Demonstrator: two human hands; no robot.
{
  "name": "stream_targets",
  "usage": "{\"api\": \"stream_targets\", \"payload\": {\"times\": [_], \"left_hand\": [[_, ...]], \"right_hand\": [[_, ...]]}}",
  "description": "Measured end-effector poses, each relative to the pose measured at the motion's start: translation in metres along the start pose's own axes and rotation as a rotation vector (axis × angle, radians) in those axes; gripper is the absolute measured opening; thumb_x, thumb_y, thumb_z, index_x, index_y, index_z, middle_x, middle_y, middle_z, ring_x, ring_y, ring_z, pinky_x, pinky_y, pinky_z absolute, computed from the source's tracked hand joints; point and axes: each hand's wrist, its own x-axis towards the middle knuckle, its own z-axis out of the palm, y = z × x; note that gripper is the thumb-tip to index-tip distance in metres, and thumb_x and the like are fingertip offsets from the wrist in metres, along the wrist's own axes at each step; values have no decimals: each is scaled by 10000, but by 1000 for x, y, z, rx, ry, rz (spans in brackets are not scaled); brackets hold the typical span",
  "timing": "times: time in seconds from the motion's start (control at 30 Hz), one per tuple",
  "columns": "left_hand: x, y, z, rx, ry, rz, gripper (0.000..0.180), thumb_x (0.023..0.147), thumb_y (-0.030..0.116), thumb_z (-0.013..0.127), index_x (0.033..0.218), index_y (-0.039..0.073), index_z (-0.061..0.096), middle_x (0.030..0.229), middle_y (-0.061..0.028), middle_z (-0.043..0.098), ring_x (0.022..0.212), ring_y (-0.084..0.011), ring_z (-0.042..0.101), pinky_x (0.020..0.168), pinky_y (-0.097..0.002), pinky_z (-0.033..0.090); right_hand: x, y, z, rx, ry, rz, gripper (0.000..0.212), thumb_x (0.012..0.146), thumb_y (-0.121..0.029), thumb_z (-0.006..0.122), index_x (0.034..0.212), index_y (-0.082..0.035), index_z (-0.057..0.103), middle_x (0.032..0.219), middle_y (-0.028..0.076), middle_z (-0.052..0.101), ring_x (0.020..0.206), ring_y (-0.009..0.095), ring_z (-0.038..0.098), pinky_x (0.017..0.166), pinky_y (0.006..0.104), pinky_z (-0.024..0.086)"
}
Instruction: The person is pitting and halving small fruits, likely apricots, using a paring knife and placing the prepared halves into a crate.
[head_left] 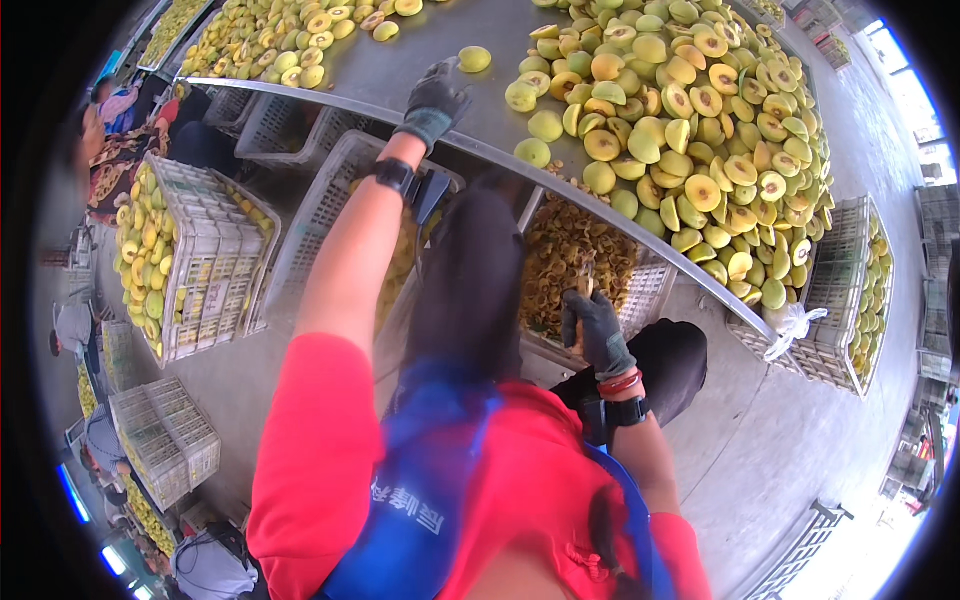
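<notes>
My left hand point(437, 103), in a dark grey glove, reaches over the metal table point(420, 45). Its fingers are apart and hold nothing, just beside a single yellow-green stone fruit point(475, 59). To the right lies a big heap of halved stone fruit point(690, 130), yellow inside with brown centres. My right hand point(597, 325), gloved too, is low over my lap, closed around a tan, wooden-looking tool handle point(583, 285). The tool's working end cannot be made out. Beyond that hand a crate of brown pits and scraps point(575, 245) stands below the table edge.
More cut fruit point(290, 40) is spread at the table's far left. Plastic crates of fruit stand at the left point(215, 265) and right point(835, 300). A pale crate point(325, 215) sits under my left arm. A plastic bag point(795, 328) hangs at the table corner. Other people sit at the far left.
</notes>
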Motion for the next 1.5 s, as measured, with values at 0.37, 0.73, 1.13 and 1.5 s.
{"api": "stream_targets", "payload": {"times": [0.37, 0.73, 1.13, 1.5], "left_hand": [[98, -66, 107, 209, -333, -118, 646, 752, 283, 670, 1327, 209, 383, 1378, -165, 367, 1201, -375, 451, 963, -473, 403], [-38, 86, -44, -1235, -596, -165, 408, 881, 206, 566, 1260, 82, 479, 1095, -9, 570, 937, -116, 564, 713, -217, 489], [-155, 228, -107, -861, -397, 186, 397, 938, 288, 427, 1176, -5, 550, 1169, -113, 572, 1089, -179, 526, 969, -302, 385], [-191, 267, -86, -1253, -207, 13, 328, 962, 256, 397, 991, -10, 586, 946, -142, 651, 858, -194, 633, 771, -308, 502]], "right_hand": [[-22, 7, 2, 546, 314, 600, 154, 898, -178, 513, 851, -32, 505, 556, 23, 493, 398, 116, 463, 366, 250, 374], [-10, -35, 3, 622, 347, 539, 122, 882, -155, 555, 890, -49, 493, 583, -1, 484, 416, 73, 459, 366, 238, 363], [-23, -134, -8, -429, 498, -173, 215, 815, -108, 610, 971, -9, 501, 679, 184, 593, 631, 354, 610, 545, 391, 457], [-42, -122, 9, -155, 453, -223, 139, 809, -56, 566, 927, -10, 507, 678, 103, 563, 620, 258, 595, 573, 384, 455]]}}
